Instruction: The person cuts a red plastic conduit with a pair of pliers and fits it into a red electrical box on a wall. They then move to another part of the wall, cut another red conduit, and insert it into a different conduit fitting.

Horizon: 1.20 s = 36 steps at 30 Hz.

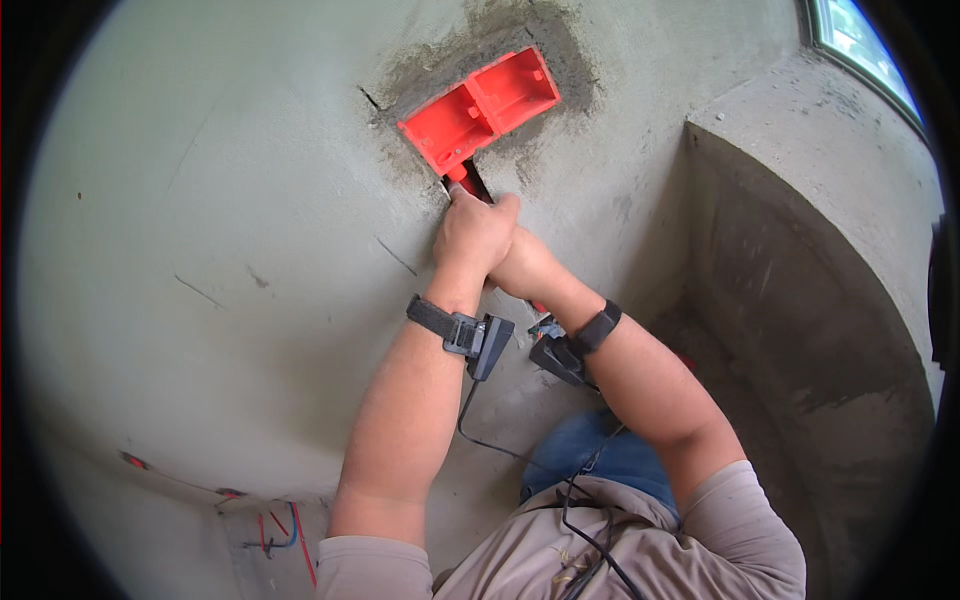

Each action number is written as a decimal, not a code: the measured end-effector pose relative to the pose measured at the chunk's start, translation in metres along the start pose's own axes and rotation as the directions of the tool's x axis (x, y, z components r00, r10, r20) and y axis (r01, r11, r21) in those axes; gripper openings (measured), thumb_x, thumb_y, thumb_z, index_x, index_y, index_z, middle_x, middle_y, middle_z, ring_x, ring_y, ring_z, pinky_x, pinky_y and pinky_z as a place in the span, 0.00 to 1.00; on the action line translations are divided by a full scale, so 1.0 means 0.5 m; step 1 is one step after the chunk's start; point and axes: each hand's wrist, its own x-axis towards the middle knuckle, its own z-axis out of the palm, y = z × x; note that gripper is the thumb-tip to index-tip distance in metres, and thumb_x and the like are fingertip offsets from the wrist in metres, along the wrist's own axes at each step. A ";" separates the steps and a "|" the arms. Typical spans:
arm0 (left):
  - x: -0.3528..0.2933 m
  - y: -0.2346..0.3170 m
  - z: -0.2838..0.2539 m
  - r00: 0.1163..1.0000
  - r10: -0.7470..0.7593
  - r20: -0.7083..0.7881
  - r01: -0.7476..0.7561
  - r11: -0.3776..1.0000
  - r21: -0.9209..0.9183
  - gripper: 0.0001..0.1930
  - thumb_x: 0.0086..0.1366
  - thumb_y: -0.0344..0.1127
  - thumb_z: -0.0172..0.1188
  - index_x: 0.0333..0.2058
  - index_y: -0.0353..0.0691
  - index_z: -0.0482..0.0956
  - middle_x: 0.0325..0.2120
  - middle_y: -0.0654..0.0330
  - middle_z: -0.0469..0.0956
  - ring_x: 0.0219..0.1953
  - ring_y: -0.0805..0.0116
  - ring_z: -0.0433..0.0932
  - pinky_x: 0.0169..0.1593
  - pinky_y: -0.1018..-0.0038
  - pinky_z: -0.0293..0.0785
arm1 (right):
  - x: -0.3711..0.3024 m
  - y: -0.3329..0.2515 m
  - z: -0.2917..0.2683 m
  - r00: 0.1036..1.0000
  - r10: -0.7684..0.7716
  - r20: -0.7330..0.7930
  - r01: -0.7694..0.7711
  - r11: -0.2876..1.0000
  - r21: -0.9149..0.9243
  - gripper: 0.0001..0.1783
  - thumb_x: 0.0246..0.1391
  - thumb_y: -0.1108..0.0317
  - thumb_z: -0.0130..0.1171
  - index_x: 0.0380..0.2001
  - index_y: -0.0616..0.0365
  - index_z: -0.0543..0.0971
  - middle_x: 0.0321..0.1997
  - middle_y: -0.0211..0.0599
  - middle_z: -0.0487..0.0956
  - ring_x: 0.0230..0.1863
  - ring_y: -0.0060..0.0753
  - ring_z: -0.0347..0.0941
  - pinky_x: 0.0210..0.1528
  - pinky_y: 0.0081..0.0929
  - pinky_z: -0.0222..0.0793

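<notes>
A red double electrical box is set in the wall, its two open compartments facing me. Just below its lower edge, a short piece of red conduit shows in a dark slot cut in the wall. My left hand is closed around the conduit at that slot, with its fingertips partly hidden. Close against it and slightly lower sits my right hand; its fingers are out of sight behind the left one. A small bit of red peeks out under the right wrist, too little to name.
Rough grey mortar surrounds the box. At right a concrete ledge juts out below a window. Black cables hang from the wrist-strapped devices across my front. Red and blue pipes stand low at left.
</notes>
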 end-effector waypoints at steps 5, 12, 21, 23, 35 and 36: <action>0.000 -0.003 0.022 0.998 0.054 -0.029 -0.055 0.997 -0.058 0.41 0.57 0.49 0.57 0.56 0.15 0.59 0.42 0.28 0.76 0.48 0.37 0.77 0.53 0.59 0.73 | -0.016 0.009 -0.012 0.998 -0.067 -0.006 0.066 0.987 -0.150 0.10 0.48 0.67 0.62 0.34 0.60 0.80 0.26 0.47 0.81 0.28 0.49 0.79 0.33 0.40 0.74; 0.020 -0.026 0.076 0.992 0.077 -0.099 -0.085 0.992 -0.088 0.38 0.61 0.43 0.50 0.56 0.12 0.50 0.27 0.40 0.81 0.37 0.46 0.81 0.45 0.61 0.75 | -0.164 0.188 0.074 0.843 0.396 -0.364 -0.257 0.891 0.376 0.15 0.55 0.68 0.57 0.45 0.63 0.76 0.26 0.43 0.79 0.24 0.40 0.76 0.29 0.34 0.71; 0.002 -0.013 0.060 0.986 -0.044 0.159 0.132 0.791 -0.597 0.35 0.63 0.37 0.44 0.63 0.21 0.46 0.25 0.54 0.74 0.29 0.62 0.83 0.20 0.71 0.75 | -0.265 0.349 0.085 0.564 0.809 0.167 -0.583 0.246 0.774 0.08 0.62 0.65 0.50 0.32 0.57 0.74 0.22 0.31 0.75 0.19 0.27 0.69 0.22 0.29 0.69; 0.007 -0.015 0.054 0.989 -0.052 0.139 0.127 0.784 -0.607 0.33 0.62 0.34 0.45 0.62 0.22 0.47 0.23 0.56 0.72 0.28 0.61 0.83 0.20 0.71 0.75 | -0.249 0.383 0.108 0.490 0.808 0.326 -0.463 -0.076 0.883 0.08 0.64 0.65 0.49 0.33 0.55 0.74 0.22 0.30 0.74 0.19 0.28 0.68 0.23 0.31 0.71; 0.032 -0.052 0.136 0.992 -0.063 -0.110 -0.007 0.837 -0.547 0.20 0.66 0.36 0.43 0.48 0.23 0.58 0.23 0.43 0.79 0.17 0.58 0.78 0.21 0.68 0.76 | -0.248 0.361 0.106 0.544 0.784 0.299 -0.600 0.114 0.792 0.10 0.64 0.60 0.53 0.33 0.54 0.74 0.22 0.30 0.75 0.21 0.27 0.68 0.24 0.31 0.71; 0.012 -0.035 0.127 0.996 -0.050 -0.079 -0.013 0.759 -0.651 0.19 0.67 0.37 0.42 0.48 0.25 0.59 0.22 0.44 0.79 0.17 0.58 0.78 0.21 0.68 0.76 | -0.248 0.341 0.090 0.551 0.802 0.232 -0.612 0.199 0.766 0.11 0.64 0.60 0.54 0.32 0.55 0.74 0.22 0.31 0.75 0.19 0.26 0.69 0.23 0.29 0.70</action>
